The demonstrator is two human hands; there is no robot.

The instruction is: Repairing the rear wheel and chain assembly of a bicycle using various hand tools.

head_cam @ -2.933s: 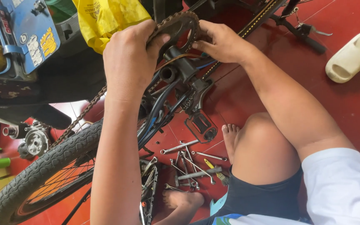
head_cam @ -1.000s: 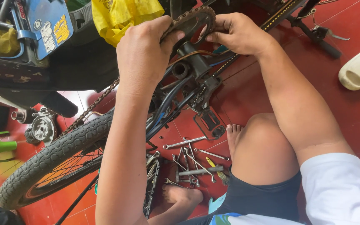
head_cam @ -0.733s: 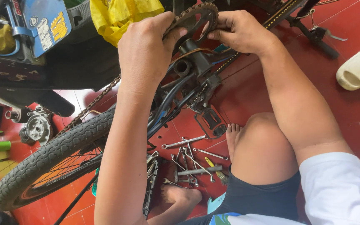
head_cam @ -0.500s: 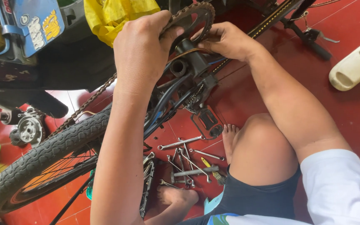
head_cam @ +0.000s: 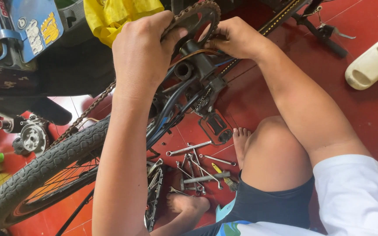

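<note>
Head view: left hand [head_cam: 143, 52] grips the chainring [head_cam: 196, 21] at twelve o'clock, fingers curled over its teeth, steadying it. Right hand [head_cam: 235, 38] pinches its rim, seemingly seating the chain [head_cam: 84, 114]. Wrenches [head_cam: 193, 168] lie at six o'clock.

Showing glossy red tiled floor [head_cam: 372, 118] reflecting daylight, with loose wrenches [head_cam: 193, 168] lying scattered on it, a cream foam sandal [head_cam: 372, 63] sitting at far right, yellow plastic bag [head_cam: 119, 15] and blue stickered panel [head_cam: 36, 26] crowding top left.
</note>
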